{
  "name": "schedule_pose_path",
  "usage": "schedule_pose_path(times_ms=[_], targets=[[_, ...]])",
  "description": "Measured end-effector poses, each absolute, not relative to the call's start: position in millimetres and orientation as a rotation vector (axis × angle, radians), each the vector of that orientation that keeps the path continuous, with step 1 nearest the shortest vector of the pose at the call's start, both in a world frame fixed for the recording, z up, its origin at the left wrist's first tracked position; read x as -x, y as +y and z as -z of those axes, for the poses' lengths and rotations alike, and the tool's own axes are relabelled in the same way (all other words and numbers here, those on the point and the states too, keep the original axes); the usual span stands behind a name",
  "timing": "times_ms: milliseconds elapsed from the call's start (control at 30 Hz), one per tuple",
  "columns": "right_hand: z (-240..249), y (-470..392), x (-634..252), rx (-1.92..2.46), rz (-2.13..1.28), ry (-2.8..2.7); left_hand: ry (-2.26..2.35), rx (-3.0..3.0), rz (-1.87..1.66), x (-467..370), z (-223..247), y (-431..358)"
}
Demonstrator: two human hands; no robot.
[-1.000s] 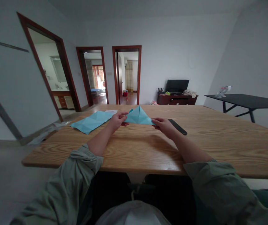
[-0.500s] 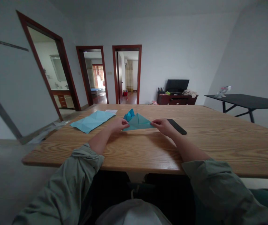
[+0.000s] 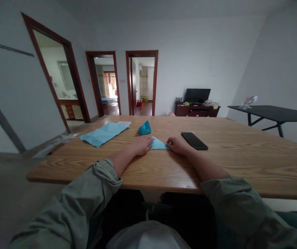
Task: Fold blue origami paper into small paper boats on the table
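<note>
A light blue paper folded into a triangle (image 3: 159, 144) lies on the wooden table (image 3: 242, 155) between my hands. My left hand (image 3: 142, 145) rests flat over its left part, fingers stretched out and hiding that corner. At the right corner, my right hand (image 3: 177, 145) has its fingertips closed on the paper, with the other fingers curled in. Just beyond my left hand stands a deeper blue folded paper piece (image 3: 144, 128).
To the left lies a creased light blue sheet (image 3: 104, 134), partly over a white printed paper (image 3: 125, 123). A black phone (image 3: 194, 140) sits right of my right hand. Farther off are a black folding table (image 3: 273, 113) and a TV (image 3: 197, 95) on a cabinet.
The folded paper has come down flat on the table, nearer to me. My left hand went from pinching its left corner to lying flat over it; the blue folded piece is now uncovered.
</note>
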State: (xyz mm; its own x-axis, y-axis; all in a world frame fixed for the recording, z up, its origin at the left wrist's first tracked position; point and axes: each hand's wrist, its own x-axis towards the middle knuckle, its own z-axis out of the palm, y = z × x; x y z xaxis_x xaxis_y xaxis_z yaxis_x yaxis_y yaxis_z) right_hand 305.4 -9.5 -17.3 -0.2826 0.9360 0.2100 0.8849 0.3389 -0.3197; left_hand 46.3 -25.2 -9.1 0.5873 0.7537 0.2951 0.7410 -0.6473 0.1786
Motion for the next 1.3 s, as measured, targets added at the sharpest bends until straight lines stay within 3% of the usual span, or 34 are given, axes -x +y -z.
schedule_pose_path(times_ms=[100,233,333,633,1000,1300], targets=[[14.1,-12.3,-304.7,1.632,-0.230,-2.260,1.195,-2.721,-0.238,-66.9,12.6,-28.5],[8.5,-22.9,-295.7,1.659,-0.088,-2.262,1.196,-2.696,-0.142,-74.1,15.7,-24.1],[8.1,-33.6,-279.4,1.528,0.121,-2.326,1.217,-2.691,-0.153,-72.2,18.8,-19.6],[16.7,-36.7,-253.9,1.559,-0.170,-2.705,1.470,-2.516,-0.240,-52.9,12.8,-10.2],[2.4,-54.2,-259.3,1.529,-0.194,-2.508,1.192,-2.471,-0.504,-11.5,-11.4,-10.7],[-1.0,-62.4,-250.4,1.422,-0.159,-2.608,1.131,-2.544,-0.423,-30.5,-14.1,-21.9]])
